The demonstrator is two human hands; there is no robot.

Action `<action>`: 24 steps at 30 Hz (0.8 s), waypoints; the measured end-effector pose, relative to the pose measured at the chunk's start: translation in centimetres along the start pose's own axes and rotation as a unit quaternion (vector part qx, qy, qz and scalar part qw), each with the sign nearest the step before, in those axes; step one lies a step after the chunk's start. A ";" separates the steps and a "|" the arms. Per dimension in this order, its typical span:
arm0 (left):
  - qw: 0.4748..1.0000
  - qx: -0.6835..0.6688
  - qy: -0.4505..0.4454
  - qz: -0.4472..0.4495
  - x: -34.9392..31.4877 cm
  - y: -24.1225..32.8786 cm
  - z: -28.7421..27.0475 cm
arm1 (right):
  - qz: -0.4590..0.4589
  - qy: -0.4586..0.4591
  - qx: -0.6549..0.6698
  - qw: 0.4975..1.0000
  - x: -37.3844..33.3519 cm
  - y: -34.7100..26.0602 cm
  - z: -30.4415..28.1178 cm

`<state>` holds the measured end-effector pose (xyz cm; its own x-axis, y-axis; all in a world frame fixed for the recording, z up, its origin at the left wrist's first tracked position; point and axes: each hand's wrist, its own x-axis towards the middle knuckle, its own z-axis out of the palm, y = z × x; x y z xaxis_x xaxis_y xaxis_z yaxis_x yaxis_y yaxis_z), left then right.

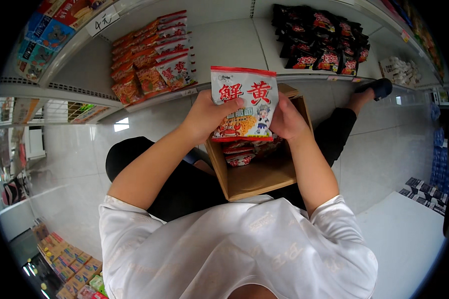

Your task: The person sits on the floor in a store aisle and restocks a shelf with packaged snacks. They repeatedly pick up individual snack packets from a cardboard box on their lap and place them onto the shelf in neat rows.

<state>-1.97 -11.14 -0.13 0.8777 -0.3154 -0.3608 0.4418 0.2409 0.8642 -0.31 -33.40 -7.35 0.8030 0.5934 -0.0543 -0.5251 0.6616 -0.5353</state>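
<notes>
Between both hands I hold up a white and red snack packet (244, 117) with a noodle picture on its front. My left hand (208, 114) grips its left edge, the thumb lying across the front. At the right edge, my right hand (287, 118) is closed on it, its fingers partly hidden behind. Below the packet, an open cardboard box (257, 182) sits between my legs, with several like packets (240, 158) inside. Rows of matching red and white packets (154, 62) stand on the lower shelf, ahead to the left.
Black snack bags (324, 40) are piled on the shelf (224, 42) at the right, near small white packets (399, 70). Upper shelf edges (75, 47) curve in at both sides. A white surface (389, 239) lies at right; stacked cartons (70, 259) stand at lower left.
</notes>
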 end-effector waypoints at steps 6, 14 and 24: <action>0.998 0.030 0.040 0.037 0.3 -0.4 -0.2 | 0.007 0.135 -0.143 0.980 0.6 0.3 3.1; 0.985 0.147 0.086 0.017 0.1 0.4 -1.4 | 0.017 0.189 -0.142 0.972 1.0 0.4 3.0; 0.990 -0.001 0.127 0.057 0.2 2.9 -3.0 | 0.034 0.181 -0.240 0.953 1.4 -0.5 5.9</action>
<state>0.04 -7.73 1.30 0.9400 -0.0461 -0.3381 0.3379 0.2632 0.9036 -0.61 -30.19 -2.15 0.8620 0.3728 -0.3435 -0.4597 0.2894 -0.8396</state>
